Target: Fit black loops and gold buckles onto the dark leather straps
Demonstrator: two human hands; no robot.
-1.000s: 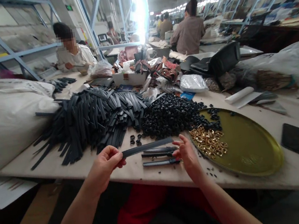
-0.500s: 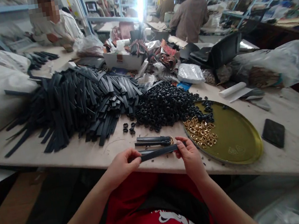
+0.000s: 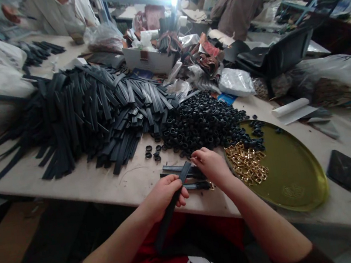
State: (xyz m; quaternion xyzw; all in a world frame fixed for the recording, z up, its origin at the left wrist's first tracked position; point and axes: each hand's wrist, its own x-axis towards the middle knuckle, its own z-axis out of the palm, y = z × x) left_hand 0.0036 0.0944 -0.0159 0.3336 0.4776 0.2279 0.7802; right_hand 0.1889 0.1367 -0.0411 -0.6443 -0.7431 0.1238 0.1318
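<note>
My left hand (image 3: 167, 196) is closed around a flat black strap (image 3: 168, 225), which slants from above my fingers down toward my lap. My right hand (image 3: 212, 165) is at the front edge of a heap of small black loops (image 3: 203, 118), its fingertips pinched together. Whether a loop is between those fingertips is too small to tell. Under and beside my hands, several black straps lie on the table, one with a gold buckle (image 3: 211, 185) at its end. Gold buckles (image 3: 248, 164) are piled on the left side of a round yellow-green tray (image 3: 294, 166).
A large heap of black straps (image 3: 83, 114) spreads across the left. Few loose loops (image 3: 148, 152) lie before it. A dark phone-like slab (image 3: 342, 169) rests right of the tray. Behind are a box (image 3: 150, 60), plastic bags and scraps. Co-workers (image 3: 239, 5) are farther back.
The strap, earlier stretched level between both hands, is now tilted in my left hand alone. My right hand has let go of it and moved up toward the loops. The view has shifted slightly.
</note>
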